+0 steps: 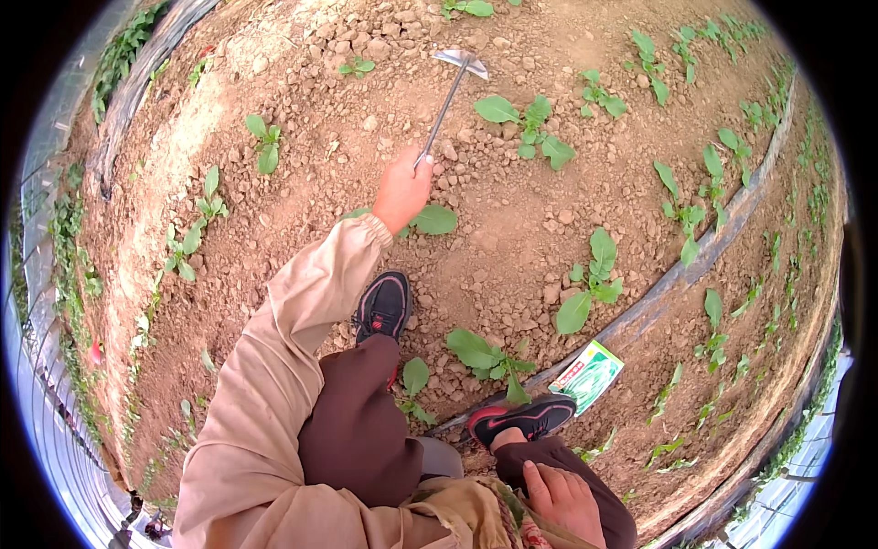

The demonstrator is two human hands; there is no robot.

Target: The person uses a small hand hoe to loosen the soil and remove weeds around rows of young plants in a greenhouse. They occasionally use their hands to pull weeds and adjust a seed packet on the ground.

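Note:
My left hand (405,187) grips the thin metal handle of a small hand hoe (447,103), stretched out ahead of me. The hoe's crescent-shaped steel blade (464,62) is at the far end, over or on crumbly brown soil; whether it touches cannot be told. A leafy seedling (433,219) is partly hidden under my left wrist. To the right of the blade grows a broader-leaved seedling (531,129), and a small one (357,66) stands to its left. My right hand (566,501) rests on my right trouser leg near the knee, holding nothing.
A black irrigation hose or strip (741,206) curves along the right side. A green-and-white seed packet (588,376) lies beside my right shoe (525,420). My left shoe (383,305) stands among seedlings. Dark sheeting (147,65) edges the bed at left.

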